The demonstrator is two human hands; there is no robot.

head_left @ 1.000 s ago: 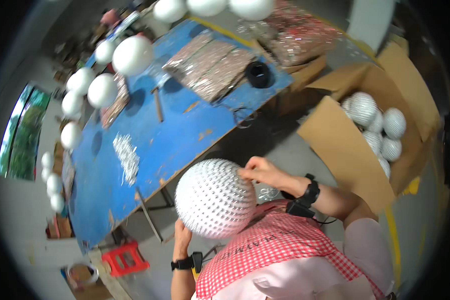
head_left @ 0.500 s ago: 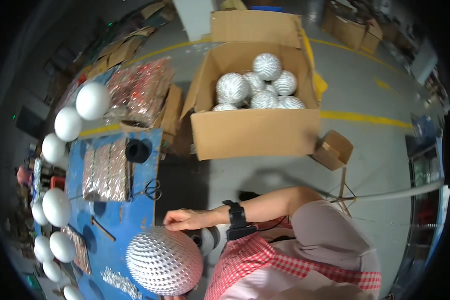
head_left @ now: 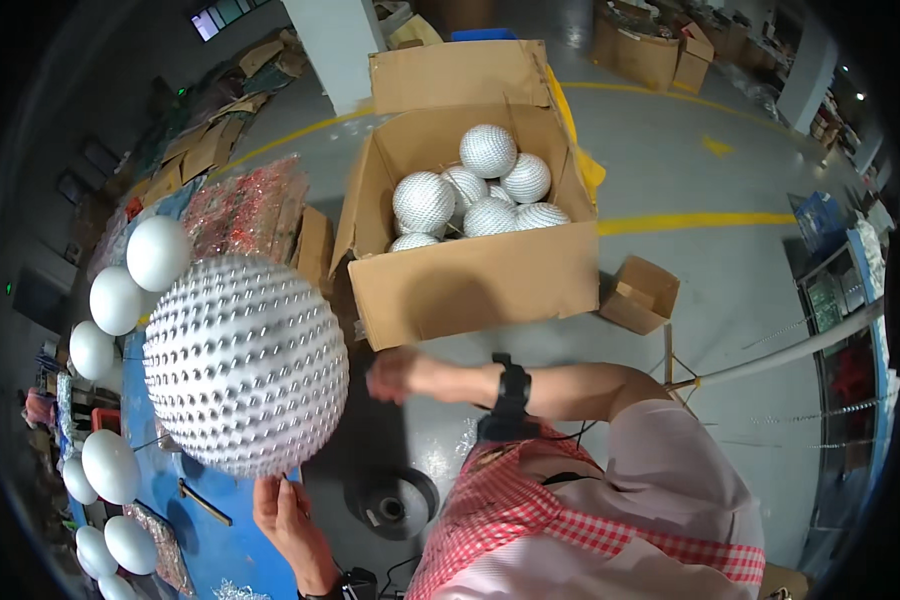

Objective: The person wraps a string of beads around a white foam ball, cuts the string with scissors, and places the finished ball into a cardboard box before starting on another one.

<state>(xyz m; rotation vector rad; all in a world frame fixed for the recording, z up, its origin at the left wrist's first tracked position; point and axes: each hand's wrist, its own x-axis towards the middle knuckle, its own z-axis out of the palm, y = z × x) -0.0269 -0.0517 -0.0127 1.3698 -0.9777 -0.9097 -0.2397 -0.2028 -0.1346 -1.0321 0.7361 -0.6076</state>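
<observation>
A large white ball (head_left: 245,370) covered in rows of silvery studs is held up over the blue table (head_left: 220,560). My left hand (head_left: 288,525) comes from below, with its fingers pinched at the ball's underside; the exact point it grips is hidden. To the ball's right, apart from it, is my right hand (head_left: 395,378), blurred by motion. Its fingers are smeared, so whether it holds anything cannot be made out. A hammer-like tool (head_left: 205,503) lies on the table below the ball.
Beyond my right hand stands an open cardboard box (head_left: 470,290) with several silvery balls (head_left: 488,150). A smaller box (head_left: 642,295) sits to its right. Plain white balls (head_left: 110,467) line the left side. Below my right arm is a dark round object (head_left: 390,505) with a hub.
The studded ball has risen up and left, now covering the scissors and black spool on the table. My right hand has come off the ball; my left hand has come into view beneath it.
</observation>
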